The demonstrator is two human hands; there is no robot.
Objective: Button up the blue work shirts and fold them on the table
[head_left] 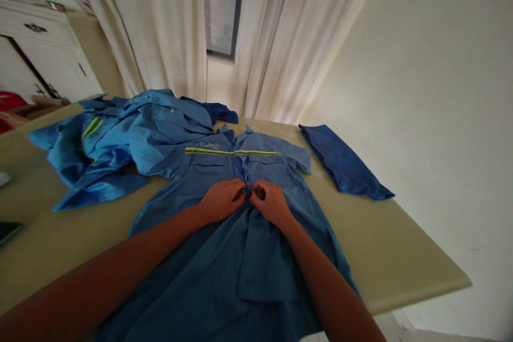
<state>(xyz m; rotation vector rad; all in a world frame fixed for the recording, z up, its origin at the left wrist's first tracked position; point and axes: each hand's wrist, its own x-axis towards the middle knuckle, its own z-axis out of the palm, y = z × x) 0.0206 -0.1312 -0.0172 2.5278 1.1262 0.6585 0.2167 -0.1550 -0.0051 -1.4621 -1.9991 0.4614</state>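
A blue short-sleeved work shirt (188, 262) lies front up in front of me, its collar pointing away and its lower part reaching the near table edge. A yellow-green stripe crosses its chest. My left hand (224, 197) pinches the left front edge of the shirt at the middle of the placket. Close beside it, my right hand (272, 200) pinches the opposite front edge, and the fingertips nearly meet. Whether a button sits between them is hidden by the fingers. Below the hands the front flap lies loose, with its edge folded over.
Crumpled blue work clothes (136, 128) lie at the left back of the table (393, 246). A folded dark blue garment (344, 163) rests near the right edge. A dark phone-like object (8, 231) is at far left. Curtains (168, 26) and a wall stand behind.
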